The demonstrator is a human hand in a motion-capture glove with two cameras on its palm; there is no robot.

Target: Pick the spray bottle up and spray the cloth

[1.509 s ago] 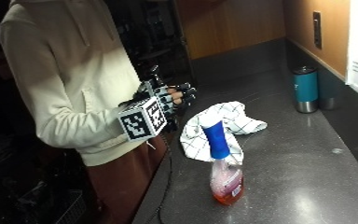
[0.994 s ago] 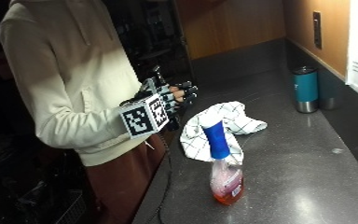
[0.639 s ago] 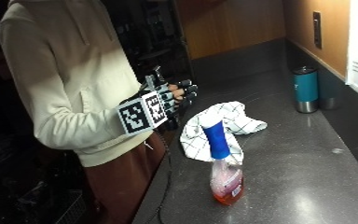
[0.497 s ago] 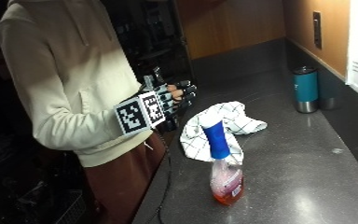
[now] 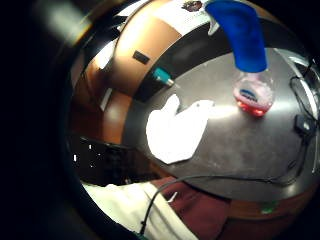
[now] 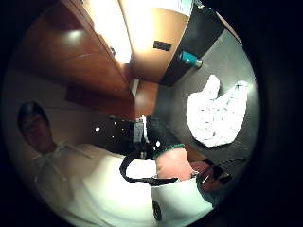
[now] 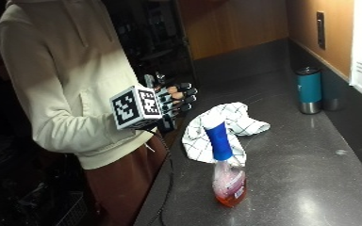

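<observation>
Since the earlier frame nothing on the counter [image 7: 306,188] has moved; the right hand [image 7: 171,101] stays raised by the person's waist, well apart from everything. Its fingers are loosely curled and hold nothing. The cloth [image 7: 222,127] lies crumpled (checked pattern), and the bottle [image 7: 226,165] stands upright just beside it.

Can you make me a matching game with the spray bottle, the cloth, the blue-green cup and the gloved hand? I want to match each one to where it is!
Things:
1. spray bottle
2. cloth
3. cup
4. gloved hand

Places:
A. by the back wall
B. in the air, beside the counter's edge
C. crumpled, mid-counter
D. upright, nearest the camera

Pairs: 1-D, 2-C, 3-A, 4-B
</observation>
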